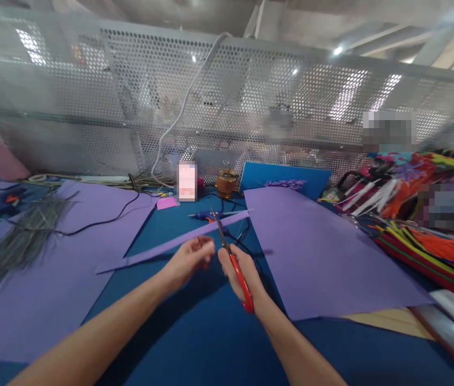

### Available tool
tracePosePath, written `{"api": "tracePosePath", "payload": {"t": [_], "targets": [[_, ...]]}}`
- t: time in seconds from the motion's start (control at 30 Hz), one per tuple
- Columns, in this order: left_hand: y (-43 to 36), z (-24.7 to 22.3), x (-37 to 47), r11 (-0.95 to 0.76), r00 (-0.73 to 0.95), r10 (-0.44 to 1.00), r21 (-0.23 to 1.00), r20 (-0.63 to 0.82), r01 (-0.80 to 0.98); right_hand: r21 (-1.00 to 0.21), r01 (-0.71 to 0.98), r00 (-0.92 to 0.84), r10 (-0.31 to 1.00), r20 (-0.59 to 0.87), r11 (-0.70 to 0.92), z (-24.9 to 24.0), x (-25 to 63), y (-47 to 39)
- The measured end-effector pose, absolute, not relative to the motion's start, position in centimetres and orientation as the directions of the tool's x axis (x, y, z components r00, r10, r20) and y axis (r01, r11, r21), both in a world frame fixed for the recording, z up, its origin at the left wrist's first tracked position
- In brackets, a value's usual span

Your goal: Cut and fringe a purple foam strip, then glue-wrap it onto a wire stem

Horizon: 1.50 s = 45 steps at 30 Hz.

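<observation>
My right hand (pixel 243 271) grips a pair of scissors (pixel 241 283) with red handles, blades pointing up and away. Their tips lie over a long, narrow purple strip (pixel 162 248) that runs slantwise across the blue table. Just left of the scissors is my left hand (pixel 192 256), fingers curled together close to the strip's near edge. Whatever those fingers may hold is hidden or too small to name. Behind the blades lies a blue glue gun (pixel 206 215), partly covered by the strip and scissors.
Large purple sheets (pixel 323 257) lie at both sides. Grey-green stems (pixel 29 236) rest on the left one, crossed by a black cable (pixel 90 229). A phone (pixel 187 182), an amber jar (pixel 226 184) and a blue board (pixel 287 177) stand behind. Colourful pipe cleaners (pixel 432 252) pile at right.
</observation>
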<state>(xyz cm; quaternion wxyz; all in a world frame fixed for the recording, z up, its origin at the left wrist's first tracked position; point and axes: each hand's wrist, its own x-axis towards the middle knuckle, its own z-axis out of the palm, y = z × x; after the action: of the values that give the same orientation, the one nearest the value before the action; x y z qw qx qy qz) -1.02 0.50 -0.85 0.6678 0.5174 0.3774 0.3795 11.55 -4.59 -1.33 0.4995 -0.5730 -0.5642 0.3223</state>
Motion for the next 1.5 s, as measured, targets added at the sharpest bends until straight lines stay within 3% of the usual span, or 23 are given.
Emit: {"api": "tracePosePath", "payload": {"t": [0.1,0.23,0.33,0.47,0.87,1.2,1.5], "targets": [[2.0,-0.9,0.5,0.328,0.252,0.941,0.791,-0.226,-0.517,-0.955,0.259,0.14,0.973,0.185,0.144,-1.9,11.0,-4.9],[1.6,-0.4,1.3,0.194,0.145,0.981,0.701,-0.129,-0.687,-0.95,0.273,0.106,0.976,0.188,0.153,-2.3,10.6,-5.0],[0.7,-0.5,1.4,0.116,0.113,0.992,0.718,-0.051,-0.687,-0.934,0.314,0.102,0.972,0.211,0.17,-2.3,10.5,-5.1],[0.0,-0.5,1.3,0.103,0.08,0.995,0.725,-0.066,-0.681,-0.911,0.347,0.076,0.961,0.266,0.224,-2.6,10.6,-5.1],[-1.0,0.1,0.9,0.121,0.086,0.993,0.745,-0.085,-0.656,-0.946,0.15,-0.138,0.954,0.267,0.287,-2.2,10.6,-5.5],[-1.2,-0.4,1.3,0.106,0.097,0.994,0.75,-0.055,-0.653,-0.961,0.11,-0.061,0.966,0.25,0.255,-3.2,10.6,-5.3],[-1.5,0.1,1.4,0.15,0.085,0.988,0.73,-0.126,-0.667,-0.946,0.207,0.002,0.966,0.257,0.251,-3.7,10.6,-5.2]]}}
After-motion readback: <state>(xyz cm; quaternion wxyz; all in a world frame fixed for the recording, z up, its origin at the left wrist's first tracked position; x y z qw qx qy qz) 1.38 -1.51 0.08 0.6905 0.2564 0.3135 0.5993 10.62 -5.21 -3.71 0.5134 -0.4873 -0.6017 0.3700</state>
